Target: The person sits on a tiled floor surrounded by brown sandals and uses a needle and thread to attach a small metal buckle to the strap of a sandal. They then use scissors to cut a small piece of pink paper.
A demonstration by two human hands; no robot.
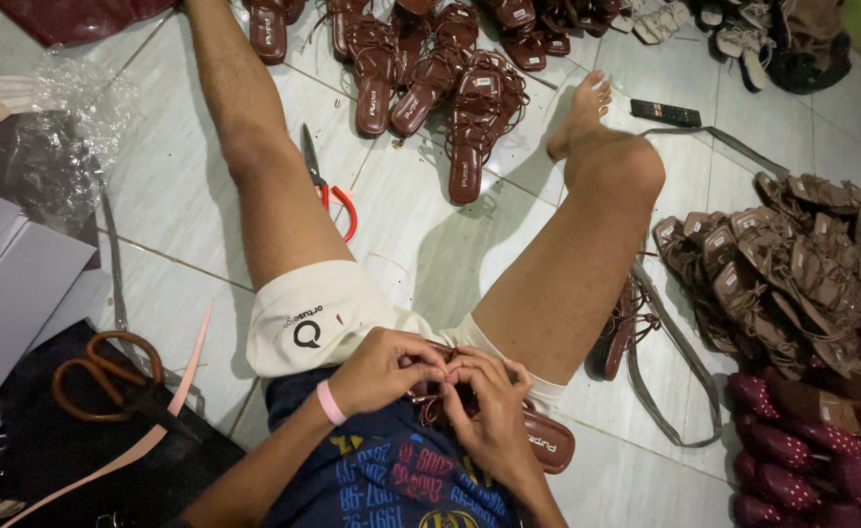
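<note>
**Both hands are working the thin straps of a dark red sandal in your lap**

Your left hand is pinching closed on the thin, dark red straps of a flat, dark red leather-look sandal. A pink band is sitting on that wrist. Your right hand is curling its fingers around the same straps, just beside the left, and the fingertips of both hands are touching. The sandal is lying across your lap, on your blue printed shirt, with its smooth, rounded end sticking out past your right hand.

It looks like you are in the middle of tying or threading the straps. The next move probably needs a small, careful pull with your fingertips, because the straps are thin and bunched close together.

Near your right leg, another dark sandal is lying on the shiny pale tile floor. Farther right, a heap of tan strappy sandals is piling up. Ahead of you, a row of dark red strappy sandals is lying flat. Small red-handled scissors are resting by your left leg. Big brown-handled scissors are lying on a dark cloth to your left.
</note>
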